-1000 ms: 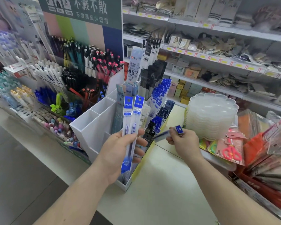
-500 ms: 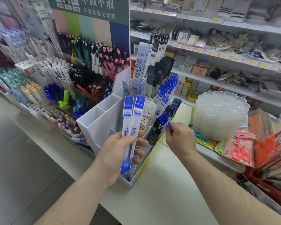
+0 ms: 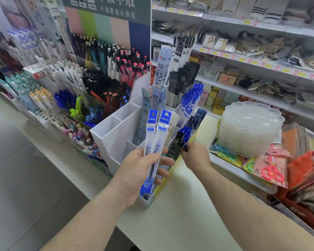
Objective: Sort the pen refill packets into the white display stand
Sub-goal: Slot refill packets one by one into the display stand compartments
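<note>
The white display stand (image 3: 116, 134) sits on a pale counter, its stepped compartments partly filled with refill packets. My left hand (image 3: 140, 171) grips two long blue-topped pen refill packets (image 3: 157, 140) upright in front of the stand. My right hand (image 3: 194, 154) is at the stand's right side, fingers pinching a blue-topped packet (image 3: 186, 146) among the black and blue packets (image 3: 190, 127) standing there. Taller packets marked 0.5 (image 3: 161, 69) rise from the rear compartments.
Racks of pens (image 3: 105, 69) fill the left side behind the stand. A stack of clear plastic trays (image 3: 248, 127) stands to the right, with packaged scissors (image 3: 270, 173) in front of it. Shelves of goods (image 3: 243, 51) run along the back.
My right hand moved left to the stand's right side with the small blue-topped packet, which now sits down among the packets there. My left hand kept holding its two packets.
</note>
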{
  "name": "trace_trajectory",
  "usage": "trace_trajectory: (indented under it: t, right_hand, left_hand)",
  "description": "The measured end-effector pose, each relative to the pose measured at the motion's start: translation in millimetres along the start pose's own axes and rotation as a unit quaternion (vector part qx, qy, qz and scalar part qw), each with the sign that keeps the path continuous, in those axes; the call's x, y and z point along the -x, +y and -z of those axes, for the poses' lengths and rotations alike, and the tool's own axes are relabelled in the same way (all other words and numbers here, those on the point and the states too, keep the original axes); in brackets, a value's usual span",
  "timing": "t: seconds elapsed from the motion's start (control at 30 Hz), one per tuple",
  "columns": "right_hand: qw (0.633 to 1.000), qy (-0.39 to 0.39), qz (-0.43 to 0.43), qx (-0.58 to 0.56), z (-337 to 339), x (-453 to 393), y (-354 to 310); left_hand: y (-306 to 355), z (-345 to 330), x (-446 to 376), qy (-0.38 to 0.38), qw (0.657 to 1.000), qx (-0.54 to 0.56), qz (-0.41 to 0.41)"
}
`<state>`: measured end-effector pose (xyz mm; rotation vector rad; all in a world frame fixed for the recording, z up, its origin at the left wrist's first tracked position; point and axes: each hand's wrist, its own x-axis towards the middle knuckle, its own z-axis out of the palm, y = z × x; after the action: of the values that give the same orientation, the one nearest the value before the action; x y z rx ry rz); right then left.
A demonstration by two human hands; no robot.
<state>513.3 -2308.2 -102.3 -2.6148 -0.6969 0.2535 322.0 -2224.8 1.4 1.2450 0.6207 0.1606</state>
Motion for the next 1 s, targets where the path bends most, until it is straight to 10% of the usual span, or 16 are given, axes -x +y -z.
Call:
trace_trajectory:
  t: [0.23, 0.33, 0.5, 1.0]
  right_hand:
    - [0.988, -0.088, -0.069, -0.105, 16, 2, -2]
    - [0.984, -0.014, -0.084, -0.159, 43, 16, -5]
    - [0.846, -0.118, -0.057, -0.517, 93, 65, -34]
    - [0.865, -0.225, 0.025, -0.447, 95, 91, -46]
  left_hand:
    - [-1, -5, 2, -0.013, 1.0, -0.005, -0.003]
    - [0, -5, 2, -0.021, 1.0, 0.002, 0.004]
    - [-4, -11, -2, -0.049, 0.997, 0.019, 0.048]
    - [0, -13, -1, -0.196, 0.969, -0.036, 0.146]
